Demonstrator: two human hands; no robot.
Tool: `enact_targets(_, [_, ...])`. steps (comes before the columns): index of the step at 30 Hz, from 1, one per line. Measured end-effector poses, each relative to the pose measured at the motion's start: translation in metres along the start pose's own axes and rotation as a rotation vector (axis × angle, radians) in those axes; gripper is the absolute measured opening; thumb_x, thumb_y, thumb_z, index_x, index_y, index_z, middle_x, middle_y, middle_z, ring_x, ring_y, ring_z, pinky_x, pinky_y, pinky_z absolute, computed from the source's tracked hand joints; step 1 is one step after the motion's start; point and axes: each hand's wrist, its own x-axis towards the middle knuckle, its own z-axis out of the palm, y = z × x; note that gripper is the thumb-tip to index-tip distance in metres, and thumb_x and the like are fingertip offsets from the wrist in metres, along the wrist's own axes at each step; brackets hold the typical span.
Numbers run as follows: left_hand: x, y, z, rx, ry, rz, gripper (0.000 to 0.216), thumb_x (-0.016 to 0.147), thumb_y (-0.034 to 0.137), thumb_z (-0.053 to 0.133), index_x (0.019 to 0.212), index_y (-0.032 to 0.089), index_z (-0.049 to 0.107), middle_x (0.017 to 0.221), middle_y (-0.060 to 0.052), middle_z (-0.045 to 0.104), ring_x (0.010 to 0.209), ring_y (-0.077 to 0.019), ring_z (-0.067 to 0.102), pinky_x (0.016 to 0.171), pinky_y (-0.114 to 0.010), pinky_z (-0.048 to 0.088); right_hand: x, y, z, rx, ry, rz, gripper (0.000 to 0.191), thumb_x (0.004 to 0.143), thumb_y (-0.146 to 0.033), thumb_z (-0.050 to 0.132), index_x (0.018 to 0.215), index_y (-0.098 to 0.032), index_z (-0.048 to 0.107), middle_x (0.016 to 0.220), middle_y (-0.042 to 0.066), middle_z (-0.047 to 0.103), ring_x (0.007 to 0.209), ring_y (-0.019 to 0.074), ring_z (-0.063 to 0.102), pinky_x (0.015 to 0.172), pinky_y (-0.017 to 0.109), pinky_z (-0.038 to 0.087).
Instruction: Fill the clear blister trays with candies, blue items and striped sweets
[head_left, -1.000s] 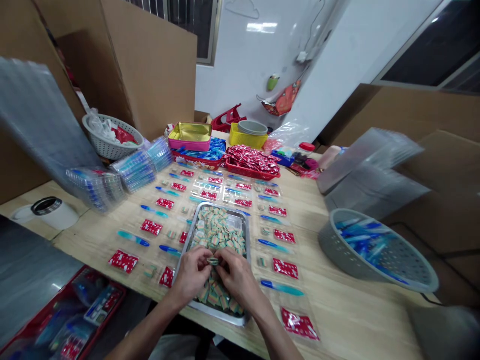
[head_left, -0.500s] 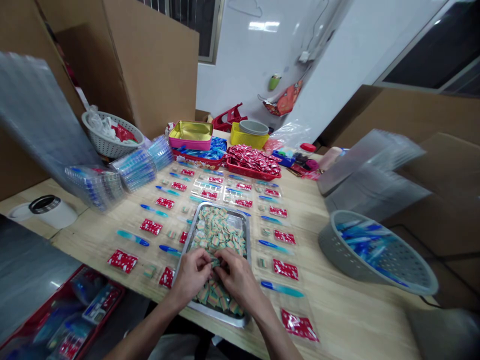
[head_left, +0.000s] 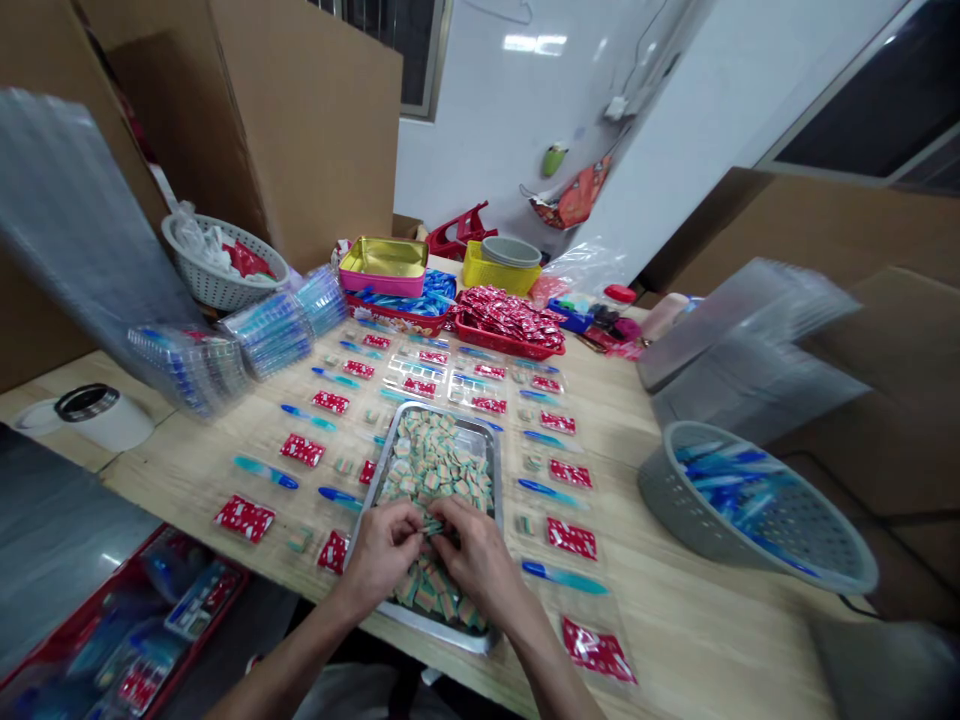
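Observation:
My left hand (head_left: 382, 555) and my right hand (head_left: 476, 555) meet over the near end of a metal tray (head_left: 491, 450) full of small striped erasers (head_left: 435, 465). Both hands have their fingers curled, pinching a small striped eraser (head_left: 430, 523) between them. Clear blister packs lie in rows on the wooden table on both sides of the tray, each with a red packet (head_left: 571, 537), a blue pen (head_left: 564, 577) and a small eraser (head_left: 525, 523).
A grey basket of blue pens (head_left: 750, 505) stands at the right. Stacks of clear packs (head_left: 270, 335) and a white basket (head_left: 221, 262) sit at the left, red and pink trays (head_left: 420, 290) at the back. A red bin (head_left: 142, 630) lies below the table's near-left edge.
Both hands have stayed over the tray's near end, with the fingers shifting slightly round the eraser. The view has drifted a little.

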Motion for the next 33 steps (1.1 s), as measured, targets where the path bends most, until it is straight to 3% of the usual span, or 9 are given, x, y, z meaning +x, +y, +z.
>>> enact_targets(12, [-0.001,0.007,-0.011,-0.092,0.013,-0.139,0.004,0.065,0.014,0.054,0.062,0.018,0.054,0.052,0.003,0.057,0.046,-0.0129,0.057,0.045,-0.021,0.043,0.002,0.006,0.002,-0.032,-0.016,0.023,0.022,0.070,0.000,0.054,0.077,-0.019,0.061,0.071,-0.001,0.059,0.067,0.0149,0.054,0.061,0.024,0.036])
enact_targets(18, [0.006,0.011,-0.029,-0.005,0.152,-0.092,0.003,0.066,0.016,0.056,0.063,0.018,0.055,0.052,0.003,0.059,0.048,-0.0125,0.056,0.047,-0.020,0.040,0.003,0.005,-0.001,0.069,-0.018,0.060,0.020,0.068,-0.001,0.055,0.074,-0.020,0.058,0.066,-0.003,0.056,0.061,0.0133,0.051,0.058,0.022,0.035])
enact_targets(28, [0.008,0.019,-0.012,0.162,-0.097,0.009,0.019,0.058,0.007,0.050,0.071,0.017,0.058,0.062,0.003,0.056,0.057,-0.0127,0.054,0.052,-0.021,0.039,0.005,0.006,0.009,0.065,0.001,0.020,0.019,0.069,-0.001,0.053,0.071,-0.020,0.052,0.071,-0.002,0.053,0.067,0.0137,0.050,0.061,0.022,0.035])
enact_targets(33, [0.008,0.016,-0.012,0.246,-0.059,0.014,0.014,0.059,0.007,0.051,0.068,0.018,0.054,0.060,0.004,0.050,0.056,-0.0114,0.049,0.051,-0.021,0.035,0.005,0.005,0.008,0.065,0.018,0.005,0.028,0.065,0.001,0.050,0.084,-0.020,0.052,0.078,0.000,0.054,0.071,0.0154,0.052,0.063,0.024,0.037])
